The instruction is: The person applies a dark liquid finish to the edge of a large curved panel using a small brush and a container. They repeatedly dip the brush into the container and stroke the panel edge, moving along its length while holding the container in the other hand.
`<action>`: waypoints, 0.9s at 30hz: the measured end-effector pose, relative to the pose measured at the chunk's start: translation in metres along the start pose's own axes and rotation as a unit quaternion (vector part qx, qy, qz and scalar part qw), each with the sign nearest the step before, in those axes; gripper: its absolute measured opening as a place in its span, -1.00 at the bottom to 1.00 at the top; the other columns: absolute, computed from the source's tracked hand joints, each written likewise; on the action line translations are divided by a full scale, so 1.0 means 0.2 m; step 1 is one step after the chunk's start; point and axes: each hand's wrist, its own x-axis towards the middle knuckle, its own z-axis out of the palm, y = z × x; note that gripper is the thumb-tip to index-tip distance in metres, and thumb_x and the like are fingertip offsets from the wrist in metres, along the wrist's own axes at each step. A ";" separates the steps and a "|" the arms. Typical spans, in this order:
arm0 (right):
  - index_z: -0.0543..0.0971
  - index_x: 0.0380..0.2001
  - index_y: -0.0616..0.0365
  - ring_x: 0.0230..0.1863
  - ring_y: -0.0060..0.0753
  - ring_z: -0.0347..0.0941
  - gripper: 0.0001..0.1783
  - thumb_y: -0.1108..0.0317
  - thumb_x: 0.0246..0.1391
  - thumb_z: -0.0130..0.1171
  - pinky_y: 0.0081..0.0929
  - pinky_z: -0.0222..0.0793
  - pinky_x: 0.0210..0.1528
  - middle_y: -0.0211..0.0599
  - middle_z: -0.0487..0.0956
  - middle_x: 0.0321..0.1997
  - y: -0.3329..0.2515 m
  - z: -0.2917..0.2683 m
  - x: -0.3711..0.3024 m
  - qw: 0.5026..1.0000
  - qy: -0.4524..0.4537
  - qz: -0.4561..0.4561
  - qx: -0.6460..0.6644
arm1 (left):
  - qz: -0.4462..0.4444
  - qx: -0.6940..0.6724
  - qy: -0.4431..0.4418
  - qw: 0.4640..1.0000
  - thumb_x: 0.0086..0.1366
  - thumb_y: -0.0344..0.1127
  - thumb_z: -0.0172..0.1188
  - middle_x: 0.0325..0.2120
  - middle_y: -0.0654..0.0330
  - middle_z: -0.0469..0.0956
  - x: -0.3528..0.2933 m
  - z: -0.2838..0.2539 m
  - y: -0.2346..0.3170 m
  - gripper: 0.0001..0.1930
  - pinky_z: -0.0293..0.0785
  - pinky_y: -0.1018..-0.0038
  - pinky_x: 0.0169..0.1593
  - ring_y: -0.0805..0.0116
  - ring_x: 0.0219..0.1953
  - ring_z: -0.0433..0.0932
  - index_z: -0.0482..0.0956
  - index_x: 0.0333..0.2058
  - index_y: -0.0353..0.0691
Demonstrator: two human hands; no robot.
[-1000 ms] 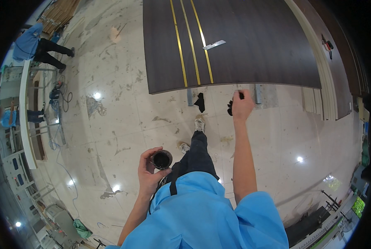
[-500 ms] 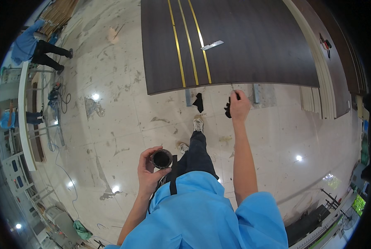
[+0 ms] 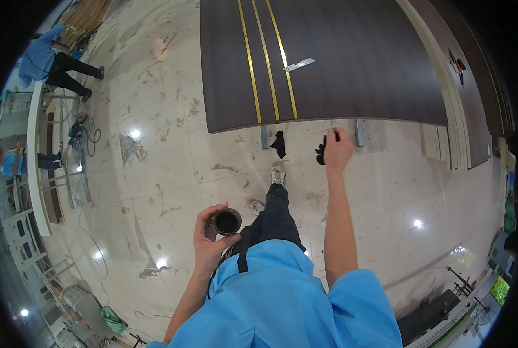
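Note:
My left hand [image 3: 208,235] holds a small round cup [image 3: 227,221] of dark liquid close to my chest. My right hand [image 3: 337,149] is stretched forward and grips a black cloth [image 3: 321,152] near the front edge of a large dark brown panel [image 3: 340,64] with three thin gold stripes. A second black cloth [image 3: 279,143] hangs at the panel's edge to the left of my right hand. A short metal strip [image 3: 299,64] lies on the panel. My blue smock and dark trousers fill the lower middle, with my light shoes below the panel edge.
The panel rests on metal supports [image 3: 360,132] over a stained, glossy tiled floor [image 3: 166,174]. Stacked pale boards [image 3: 444,139] lie to the right. A person in blue [image 3: 44,61] stands far left by a white workbench [image 3: 35,168] with cables. Machines line the lower edges.
My right hand with the black cloth has moved slightly up toward the panel edge. The left hand keeps the cup in about the same place.

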 end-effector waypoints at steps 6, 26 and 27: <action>0.70 -0.23 0.21 -0.34 0.03 0.64 -0.80 0.31 0.22 0.23 -0.23 0.51 -0.21 0.01 0.68 -0.36 -0.01 0.02 -0.01 0.999 -0.026 0.013 0.017 | 0.006 0.014 -0.010 1.000 -0.09 -0.68 0.47 0.23 0.06 0.49 0.01 -0.01 0.00 -0.19 0.39 0.28 0.37 0.25 0.27 0.48 0.42 0.21 -0.15; 0.69 -0.19 0.23 -0.32 -0.05 0.66 -0.77 0.31 0.24 0.20 -0.23 0.52 -0.18 0.03 0.68 -0.34 0.02 0.01 0.02 0.998 -0.059 0.000 0.009 | -0.017 0.004 -0.013 1.000 -0.10 -0.67 0.47 0.23 0.08 0.49 0.03 -0.01 0.02 -0.19 0.39 0.29 0.37 0.26 0.26 0.48 0.43 0.20 -0.15; 0.69 -0.19 0.23 -0.32 -0.04 0.66 -0.78 0.31 0.25 0.20 -0.23 0.52 -0.18 0.03 0.68 -0.33 0.03 0.01 0.03 0.994 -0.106 -0.014 0.007 | -0.018 0.008 -0.014 1.000 -0.10 -0.67 0.48 0.23 0.08 0.49 0.04 -0.01 0.02 -0.19 0.39 0.29 0.37 0.26 0.26 0.48 0.43 0.20 -0.15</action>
